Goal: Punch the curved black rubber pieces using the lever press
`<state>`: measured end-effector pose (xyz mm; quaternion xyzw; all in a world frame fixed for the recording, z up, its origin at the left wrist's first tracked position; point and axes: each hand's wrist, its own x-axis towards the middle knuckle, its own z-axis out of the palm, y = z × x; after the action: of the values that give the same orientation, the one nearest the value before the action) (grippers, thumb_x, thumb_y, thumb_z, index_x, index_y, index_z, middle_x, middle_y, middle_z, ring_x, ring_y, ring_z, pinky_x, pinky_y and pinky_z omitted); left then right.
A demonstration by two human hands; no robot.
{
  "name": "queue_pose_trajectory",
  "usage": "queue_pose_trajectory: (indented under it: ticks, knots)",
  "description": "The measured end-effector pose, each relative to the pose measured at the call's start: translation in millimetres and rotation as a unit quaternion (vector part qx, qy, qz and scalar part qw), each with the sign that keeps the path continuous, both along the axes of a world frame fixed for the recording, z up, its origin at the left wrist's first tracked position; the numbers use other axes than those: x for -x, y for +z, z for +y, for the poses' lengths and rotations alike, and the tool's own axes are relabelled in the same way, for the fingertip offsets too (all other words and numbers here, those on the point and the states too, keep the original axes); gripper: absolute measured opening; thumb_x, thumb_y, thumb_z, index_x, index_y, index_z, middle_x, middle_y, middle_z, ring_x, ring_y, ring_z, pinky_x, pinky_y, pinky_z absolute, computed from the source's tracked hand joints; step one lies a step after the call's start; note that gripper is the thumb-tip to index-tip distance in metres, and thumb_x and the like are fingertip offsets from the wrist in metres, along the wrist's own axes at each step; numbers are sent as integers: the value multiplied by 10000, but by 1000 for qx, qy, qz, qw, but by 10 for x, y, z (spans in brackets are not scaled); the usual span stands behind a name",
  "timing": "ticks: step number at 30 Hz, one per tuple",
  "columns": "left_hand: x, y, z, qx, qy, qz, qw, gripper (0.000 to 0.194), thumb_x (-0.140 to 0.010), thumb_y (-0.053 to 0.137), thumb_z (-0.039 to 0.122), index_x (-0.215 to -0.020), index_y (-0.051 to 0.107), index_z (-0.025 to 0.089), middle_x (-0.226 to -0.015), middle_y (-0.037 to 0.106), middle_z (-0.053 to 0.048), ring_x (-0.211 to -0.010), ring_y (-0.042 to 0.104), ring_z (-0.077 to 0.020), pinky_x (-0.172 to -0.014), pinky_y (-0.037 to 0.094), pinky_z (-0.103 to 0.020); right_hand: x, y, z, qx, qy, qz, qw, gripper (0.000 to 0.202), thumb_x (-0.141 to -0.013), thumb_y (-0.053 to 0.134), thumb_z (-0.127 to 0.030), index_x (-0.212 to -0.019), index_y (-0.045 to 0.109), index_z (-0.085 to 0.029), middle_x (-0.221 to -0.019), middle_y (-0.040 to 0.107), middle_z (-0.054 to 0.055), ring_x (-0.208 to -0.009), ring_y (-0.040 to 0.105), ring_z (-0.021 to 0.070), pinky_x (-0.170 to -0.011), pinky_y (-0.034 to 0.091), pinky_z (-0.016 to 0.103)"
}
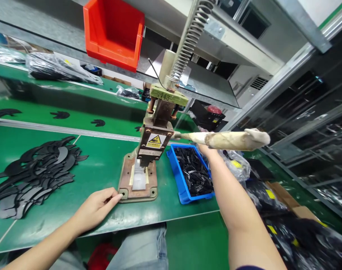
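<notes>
My left hand (101, 206) rests on the green table beside the press base (138, 194), its fingers curled together and its thumb at the front left corner; nothing shows in it. A pale clear piece (139, 180) lies on the base under the press head (155, 140). My right arm reaches past the blue bin (184, 193) of small black parts (195, 174). Behind the wrapped lever handle (229, 140), my right hand (204, 148) is mostly hidden, so its fingers and any hold cannot be made out.
Flat black curved parts (38, 170) are heaped at the left. Several similar parts lie on the green strip behind. A red bin (113, 35) sits on the shelf above. Plastic-wrapped black bundles (300, 232) and cardboard stand at the right. A tall spring (190, 39) rises above the press.
</notes>
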<state>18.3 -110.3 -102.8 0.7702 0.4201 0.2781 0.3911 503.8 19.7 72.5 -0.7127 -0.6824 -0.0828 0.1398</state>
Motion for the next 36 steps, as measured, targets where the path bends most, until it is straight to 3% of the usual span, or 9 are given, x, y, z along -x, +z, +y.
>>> queue_pose_trajectory:
  ticks: [4,6,9,16,22,27,30,33,36]
  knots:
    - [10,-13,-2,2,-5,-5,1000,472,-1065,420,514,-711,533,222,-694,575,9,-675,568,-177,-683,423,-280,132,-351,-472,174,-2,-1,985,383,-966,634,-453,-1235,639,-179,-1244,674,82,-1084,671,184,-953,605,416]
    - [12,-15,-6,11,-10,-7,1000,463,-1073,403,507,-735,546,225,-720,598,6,-701,583,-182,-710,431,-285,207,-489,-626,219,-4,-5,976,388,-965,634,-455,-1244,637,-184,-1260,670,84,-1105,667,190,-973,598,427]
    - [11,-12,-19,19,-9,-2,1000,443,-1071,414,509,-759,553,227,-748,607,8,-727,590,-184,-732,433,-288,326,-610,-707,235,-16,-7,972,426,-964,633,-459,-1293,614,-188,-1308,651,93,-1156,655,209,-1006,587,454]
    - [9,6,-49,15,0,-9,1000,434,-1057,438,544,-781,552,228,-765,584,15,-737,579,-182,-735,426,-286,557,-693,-683,238,-77,-2,968,419,-963,635,-461,-1275,619,-181,-1290,655,91,-1139,658,206,-988,592,447]
    - [9,-20,-43,6,8,-19,1000,420,-1047,463,526,-775,568,225,-756,585,17,-729,572,-177,-718,421,-278,612,-706,-775,202,-85,60,974,392,-966,632,-453,-1250,631,-183,-1268,664,86,-1115,664,195,-972,598,429]
    - [9,-7,-41,-2,34,-34,999,405,-1036,487,512,-778,597,220,-721,570,24,-700,553,-165,-698,427,-271,476,-488,-922,84,-90,160,979,368,-966,629,-463,-1186,647,-169,-1178,686,70,-1044,672,174,-931,600,402]
    - [12,13,-28,-7,53,-54,997,418,-1032,497,517,-759,587,214,-696,556,26,-675,529,-157,-680,424,-268,474,-377,-1047,5,-89,245,966,340,-961,632,-477,-1077,660,-158,-1027,696,41,-921,667,144,-867,594,361]
    - [-7,60,-49,-17,87,-78,993,405,-1028,507,518,-775,585,211,-711,570,20,-684,532,-156,-675,433,-271,720,-408,-1241,-38,-59,352,933,392,-945,606,-553,-976,660,-167,-841,690,23,-743,645,130,-738,575,315]
    - [-81,178,-162,-36,113,-98,988,316,-1021,540,474,-872,624,208,-785,622,2,-740,575,-163,-704,468,-278,1240,-609,-1503,-23,-7,465,885,471,-907,590,-642,-990,685,-189,-802,716,37,-662,646,135,-629,549,288]
